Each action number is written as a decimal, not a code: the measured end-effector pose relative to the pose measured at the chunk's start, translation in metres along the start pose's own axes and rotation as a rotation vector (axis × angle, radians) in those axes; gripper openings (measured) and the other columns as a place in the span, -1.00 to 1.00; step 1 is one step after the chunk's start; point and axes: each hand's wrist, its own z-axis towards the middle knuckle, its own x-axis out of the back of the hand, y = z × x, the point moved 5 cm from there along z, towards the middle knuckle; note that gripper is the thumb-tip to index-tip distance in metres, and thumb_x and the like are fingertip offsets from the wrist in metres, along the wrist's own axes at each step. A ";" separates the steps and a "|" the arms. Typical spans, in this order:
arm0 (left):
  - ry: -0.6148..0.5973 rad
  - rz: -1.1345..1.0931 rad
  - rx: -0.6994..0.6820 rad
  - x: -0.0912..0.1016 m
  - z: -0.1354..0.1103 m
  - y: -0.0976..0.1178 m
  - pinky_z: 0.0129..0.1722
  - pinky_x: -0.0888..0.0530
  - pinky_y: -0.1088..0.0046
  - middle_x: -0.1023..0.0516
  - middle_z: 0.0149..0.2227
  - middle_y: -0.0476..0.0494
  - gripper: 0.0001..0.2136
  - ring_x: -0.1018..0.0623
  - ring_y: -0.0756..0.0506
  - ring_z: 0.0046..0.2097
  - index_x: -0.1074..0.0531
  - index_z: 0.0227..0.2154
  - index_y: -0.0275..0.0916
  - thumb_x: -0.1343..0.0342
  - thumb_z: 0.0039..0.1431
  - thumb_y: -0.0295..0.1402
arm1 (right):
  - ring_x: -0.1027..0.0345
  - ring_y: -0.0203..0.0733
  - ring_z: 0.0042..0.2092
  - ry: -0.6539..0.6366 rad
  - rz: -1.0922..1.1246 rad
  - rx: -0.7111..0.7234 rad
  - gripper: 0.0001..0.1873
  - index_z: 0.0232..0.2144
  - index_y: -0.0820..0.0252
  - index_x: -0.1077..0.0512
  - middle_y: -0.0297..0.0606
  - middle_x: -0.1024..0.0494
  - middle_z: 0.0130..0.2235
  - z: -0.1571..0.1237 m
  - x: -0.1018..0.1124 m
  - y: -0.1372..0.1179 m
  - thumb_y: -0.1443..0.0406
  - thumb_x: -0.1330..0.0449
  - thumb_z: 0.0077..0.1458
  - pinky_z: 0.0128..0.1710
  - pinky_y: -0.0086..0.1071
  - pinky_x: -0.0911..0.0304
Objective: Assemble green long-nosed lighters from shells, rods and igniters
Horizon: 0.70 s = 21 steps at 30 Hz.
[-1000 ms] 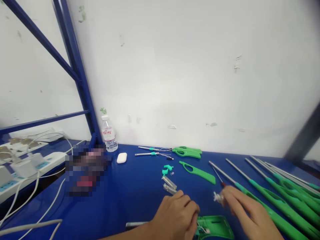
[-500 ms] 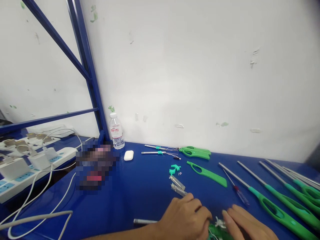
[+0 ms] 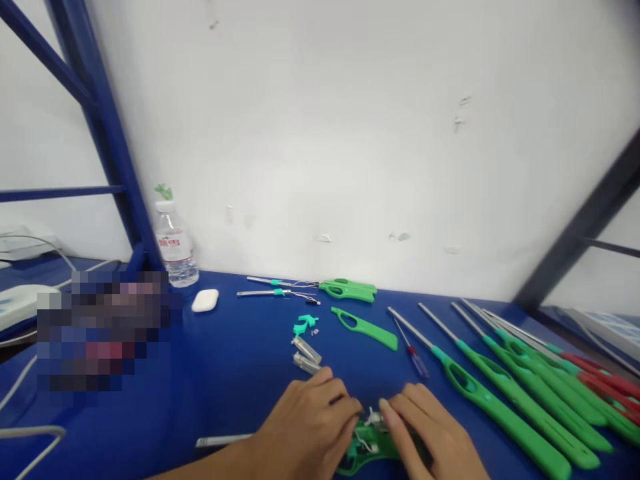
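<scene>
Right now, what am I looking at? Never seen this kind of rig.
There is no machine here: these are a person's two bare hands, filmed by one camera worn on the head, looking forward and down. On the blue table, the left hand grips an open green shell, and the right hand has its fingertips on a small white part at the shell's top edge. To the right, long green lighters lie in a row beside a red-handled screwdriver. Further back are a loose green handle piece, small clear parts, a water bottle and a white case.
</scene>
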 end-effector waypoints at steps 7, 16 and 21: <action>-0.040 -0.041 0.031 0.000 0.002 0.002 -0.30 -0.37 0.37 -0.59 -0.26 0.00 -0.88 -0.55 -0.14 -0.19 -0.47 -0.14 -0.12 -0.13 0.44 -0.50 | -0.59 -0.18 -0.27 -0.068 0.032 -0.097 -0.73 -0.25 0.01 -0.50 -0.33 -0.60 -0.31 -0.007 -0.010 0.003 0.27 -0.06 0.53 -0.11 -0.35 -0.50; -0.044 -0.030 0.043 0.000 0.001 0.001 -0.32 -0.36 0.38 -0.61 -0.24 0.02 -0.89 -0.56 -0.13 -0.18 -0.46 -0.15 -0.12 -0.15 0.45 -0.50 | -0.58 -0.16 -0.30 0.011 0.011 -0.057 -0.67 -0.25 0.04 -0.52 -0.29 -0.61 -0.33 -0.004 -0.005 0.004 0.21 -0.03 0.55 -0.27 -0.39 -0.50; -0.068 -0.013 0.032 0.001 0.003 0.005 -0.32 -0.35 0.37 -0.60 -0.23 0.03 -0.90 -0.55 -0.14 -0.16 -0.45 -0.14 -0.12 -0.16 0.44 -0.49 | -0.60 -0.15 -0.27 -0.024 0.023 -0.069 -0.69 -0.22 0.04 -0.55 -0.28 -0.63 -0.31 -0.003 -0.003 0.003 0.24 -0.04 0.54 -0.23 -0.39 -0.52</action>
